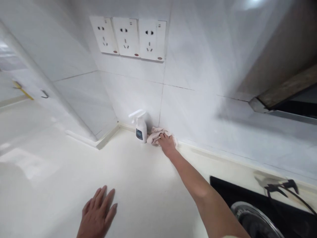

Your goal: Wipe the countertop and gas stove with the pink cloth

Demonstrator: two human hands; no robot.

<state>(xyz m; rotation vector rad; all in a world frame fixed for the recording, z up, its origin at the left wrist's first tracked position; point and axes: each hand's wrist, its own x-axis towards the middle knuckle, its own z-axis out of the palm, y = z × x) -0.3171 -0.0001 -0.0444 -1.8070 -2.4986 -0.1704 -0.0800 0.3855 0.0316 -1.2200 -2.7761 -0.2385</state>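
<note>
My right hand (167,142) reaches to the back of the white countertop (133,185), its fingers closed on a crumpled pale pink cloth (155,135) at the foot of the wall. Just left of the cloth a white spray bottle (140,129) with a dark label stands upright. Flat on the counter at the front left rests my left hand (97,211), fingers stretched out and holding nothing.
Three white wall sockets (126,38) sit above on the tiled wall. At the lower right is a black cooktop (223,188) with a round metal-rimmed item (252,215) and black plugs with cords (281,187). A range hood edge (284,92) juts out at right.
</note>
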